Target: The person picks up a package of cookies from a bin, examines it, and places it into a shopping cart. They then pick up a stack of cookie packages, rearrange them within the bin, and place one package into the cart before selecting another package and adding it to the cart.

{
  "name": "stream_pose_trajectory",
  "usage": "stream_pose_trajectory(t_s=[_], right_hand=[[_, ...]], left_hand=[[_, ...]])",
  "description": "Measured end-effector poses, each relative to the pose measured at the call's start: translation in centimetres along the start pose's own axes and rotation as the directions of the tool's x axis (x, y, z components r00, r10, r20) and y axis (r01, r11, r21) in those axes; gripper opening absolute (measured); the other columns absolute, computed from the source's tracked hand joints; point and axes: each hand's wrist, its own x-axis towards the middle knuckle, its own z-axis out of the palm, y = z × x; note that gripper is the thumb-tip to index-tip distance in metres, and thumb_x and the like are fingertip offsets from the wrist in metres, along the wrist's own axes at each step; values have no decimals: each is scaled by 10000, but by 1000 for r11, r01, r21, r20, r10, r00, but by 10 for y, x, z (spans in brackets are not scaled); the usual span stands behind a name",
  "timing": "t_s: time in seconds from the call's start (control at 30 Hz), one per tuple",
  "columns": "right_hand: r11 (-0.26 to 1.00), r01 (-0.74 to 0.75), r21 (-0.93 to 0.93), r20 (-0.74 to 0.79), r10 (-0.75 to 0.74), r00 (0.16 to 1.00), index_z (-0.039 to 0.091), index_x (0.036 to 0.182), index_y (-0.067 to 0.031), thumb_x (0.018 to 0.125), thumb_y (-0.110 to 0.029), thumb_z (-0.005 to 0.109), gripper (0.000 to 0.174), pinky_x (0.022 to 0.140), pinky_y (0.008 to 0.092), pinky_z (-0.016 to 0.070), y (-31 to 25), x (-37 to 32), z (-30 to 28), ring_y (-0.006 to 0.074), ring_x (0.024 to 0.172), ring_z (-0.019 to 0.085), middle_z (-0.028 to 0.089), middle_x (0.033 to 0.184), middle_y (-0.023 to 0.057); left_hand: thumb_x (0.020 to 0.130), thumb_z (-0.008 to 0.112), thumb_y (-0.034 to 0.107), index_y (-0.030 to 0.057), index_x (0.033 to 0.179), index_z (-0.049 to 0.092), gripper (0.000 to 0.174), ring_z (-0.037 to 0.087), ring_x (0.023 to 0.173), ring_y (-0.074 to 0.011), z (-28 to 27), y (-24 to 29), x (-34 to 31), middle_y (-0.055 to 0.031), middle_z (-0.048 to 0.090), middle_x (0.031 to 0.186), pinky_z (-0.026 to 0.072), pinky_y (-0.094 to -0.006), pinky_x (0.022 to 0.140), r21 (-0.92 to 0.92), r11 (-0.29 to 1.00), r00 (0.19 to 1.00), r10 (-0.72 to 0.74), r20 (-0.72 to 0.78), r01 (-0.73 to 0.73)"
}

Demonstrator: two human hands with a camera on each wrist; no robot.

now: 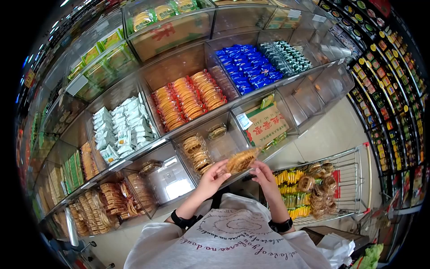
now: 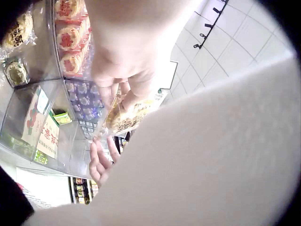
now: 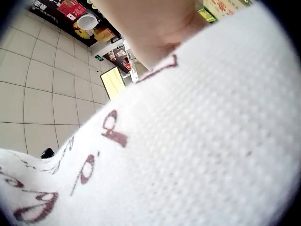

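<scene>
A clear-wrapped packet of round golden-brown biscuits is held up in front of the person's chest, over the front bins. The left hand grips its left end between thumb and fingers. At its right end, the right hand has thumb and fingertips on the wrapper. In the left wrist view, the left hand holds the packet from above, while the right hand is at the clear wrapper's end. The right wrist view is mostly shirt, with the right hand's fingers hidden.
Similar packets lie in the bin just ahead. Farther back are bins of orange biscuits, blue packets and white packets. A shopping cart with yellow, green and brown packets stands at the right, near tall shelves.
</scene>
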Motion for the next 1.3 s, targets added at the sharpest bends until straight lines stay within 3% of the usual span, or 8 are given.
stream_pose_trajectory(t_s=[0.13,0.27,0.37,0.7,0.83,0.9,1.07,1.3], right_hand=[[893,-260,366,404,99,909,268,1167,-52,817,-461,246,539,795,322,372,5,-2,-8,207,967,445,397,1123,100],[638,-284,716,328,52,943,224,1205,-54,809,-475,241,578,893,375,297,5,-14,-6,234,1105,322,320,1201,108],[801,-225,554,236,108,966,240,1196,-42,825,-398,310,519,888,348,304,7,-20,-8,209,1086,346,335,1190,93],[830,-203,519,101,176,979,318,1133,9,783,-246,413,443,855,328,343,4,-24,-9,211,1000,433,429,1099,120],[760,-210,615,138,158,978,292,1154,3,771,-219,439,466,871,343,326,3,-22,-3,218,1026,412,407,1123,121],[811,-102,576,218,-33,975,244,1186,-16,751,-185,473,520,890,361,302,1,-17,-1,230,1071,365,362,1163,117],[847,-71,527,278,-93,956,143,1234,-89,711,-251,554,685,924,383,246,-16,-18,13,211,1127,284,248,1229,97],[805,-212,554,327,24,945,202,1203,-39,733,-278,546,630,880,309,308,-5,-6,7,161,1063,363,338,1176,73]], left_hand=[[731,492,-17,33,1015,504,289,445,989,-161,5,14,-1,-80,504,1044,347,-258,827,188,980,995,52,80,-66],[668,502,-61,73,839,606,242,411,1036,-238,9,30,2,-46,532,1004,327,-331,864,493,765,901,270,339,-415],[650,497,-73,77,817,610,251,398,1048,-226,11,35,3,-32,527,1015,326,-324,862,511,718,870,286,402,-473],[635,599,17,61,802,585,173,390,1049,-231,15,39,6,-50,515,1019,306,-338,873,469,745,856,265,444,-474],[627,647,86,69,1002,480,411,370,1067,-208,17,32,3,-99,388,1134,293,-318,883,485,793,928,286,237,-368],[650,641,141,80,1082,415,492,384,1038,-199,13,15,5,-88,407,1111,324,-317,840,398,904,980,191,-55,-154],[752,522,49,79,1216,155,593,478,741,-88,3,-3,6,-61,504,832,373,-207,683,75,996,996,-33,-82,39],[727,543,10,92,1224,148,640,394,573,-25,10,5,5,7,466,665,330,-148,538,-80,997,985,-19,-173,5]])
